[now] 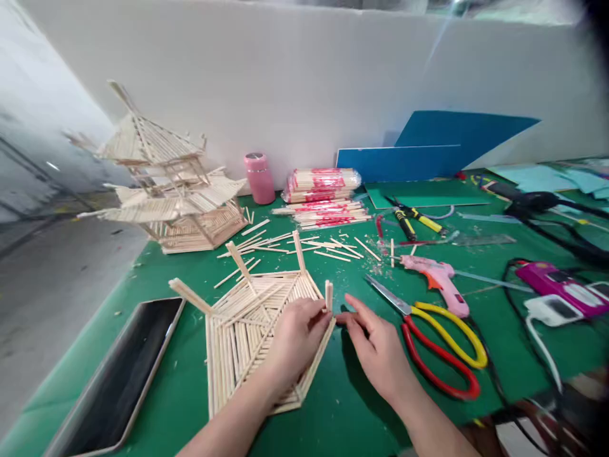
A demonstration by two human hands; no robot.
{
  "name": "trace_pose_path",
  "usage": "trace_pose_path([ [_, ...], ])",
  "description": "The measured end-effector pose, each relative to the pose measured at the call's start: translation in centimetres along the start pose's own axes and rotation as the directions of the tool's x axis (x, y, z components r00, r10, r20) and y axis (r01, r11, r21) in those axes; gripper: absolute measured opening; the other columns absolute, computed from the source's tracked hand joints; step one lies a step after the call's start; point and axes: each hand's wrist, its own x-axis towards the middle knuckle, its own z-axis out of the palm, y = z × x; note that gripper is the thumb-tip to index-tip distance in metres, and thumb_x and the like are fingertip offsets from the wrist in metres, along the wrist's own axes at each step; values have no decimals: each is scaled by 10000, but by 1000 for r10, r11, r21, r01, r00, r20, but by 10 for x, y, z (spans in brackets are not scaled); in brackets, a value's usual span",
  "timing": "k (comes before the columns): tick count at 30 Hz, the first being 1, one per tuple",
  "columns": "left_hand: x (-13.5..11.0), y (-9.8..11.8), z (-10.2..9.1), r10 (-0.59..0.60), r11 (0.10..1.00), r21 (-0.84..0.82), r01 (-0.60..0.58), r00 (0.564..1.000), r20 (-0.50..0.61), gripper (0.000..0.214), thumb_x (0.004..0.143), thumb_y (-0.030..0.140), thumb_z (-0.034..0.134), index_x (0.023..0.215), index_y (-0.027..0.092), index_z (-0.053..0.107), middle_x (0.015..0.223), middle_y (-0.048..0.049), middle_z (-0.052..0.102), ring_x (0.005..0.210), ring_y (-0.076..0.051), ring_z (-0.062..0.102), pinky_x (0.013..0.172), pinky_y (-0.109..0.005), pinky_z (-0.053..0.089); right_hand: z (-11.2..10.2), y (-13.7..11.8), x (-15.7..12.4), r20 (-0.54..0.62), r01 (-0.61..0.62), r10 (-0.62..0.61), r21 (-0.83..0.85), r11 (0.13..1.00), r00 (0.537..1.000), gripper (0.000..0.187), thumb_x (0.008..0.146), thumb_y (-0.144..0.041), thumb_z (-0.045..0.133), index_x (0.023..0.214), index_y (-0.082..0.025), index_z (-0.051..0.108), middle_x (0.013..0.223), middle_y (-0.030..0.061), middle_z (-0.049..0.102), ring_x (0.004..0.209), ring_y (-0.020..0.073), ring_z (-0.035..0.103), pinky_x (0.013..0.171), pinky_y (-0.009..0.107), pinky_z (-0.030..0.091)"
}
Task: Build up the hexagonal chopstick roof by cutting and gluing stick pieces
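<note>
A six-sided base of pale wooden sticks (233, 355) lies on the green table, with several short stick posts standing at its corners. My left hand (297, 333) reaches over the base, its thumb and fingers pinched at the foot of the right-hand stick post (328, 295). Just right of that post is my right hand (375, 346), with the index finger stretched out and nothing visible in it. Its fingertips come close to the base's edge; whether they touch it I cannot tell. Loose sticks (271, 246) are scattered behind the base.
Scissors (423, 330) and a pink glue gun (438, 276) lie to the right, pliers (413, 219) behind them. A phone (118, 381) lies left. At the back stand a stick pagoda model (176, 190), a pink bottle (259, 181) and bundled sticks (323, 187). A purple power strip (561, 289) trails cables.
</note>
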Motion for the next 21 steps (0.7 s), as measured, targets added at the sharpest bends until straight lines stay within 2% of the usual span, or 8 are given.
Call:
trace_pose_path([
  [14, -1, 0, -2, 4, 1000, 22, -3, 1000, -19, 218, 775, 136, 469, 560, 170, 471, 561, 18, 481, 573, -116, 470, 545, -204, 318, 3, 4, 0, 9, 14, -14, -6, 1000, 1000, 385, 844, -289, 378, 1171, -119, 489, 953, 106, 676, 870, 215, 631, 775, 342, 493],
  [21, -1, -1, -3, 8, 1000, 22, -7, 1000, -13, 196, 780, 143, 470, 590, 167, 514, 578, 8, 517, 587, -117, 490, 554, -200, 331, 6, 9, -3, -17, 52, -53, -37, 998, 998, 388, 843, -288, 387, 1179, -115, 476, 953, 111, 671, 860, 208, 631, 771, 337, 492],
])
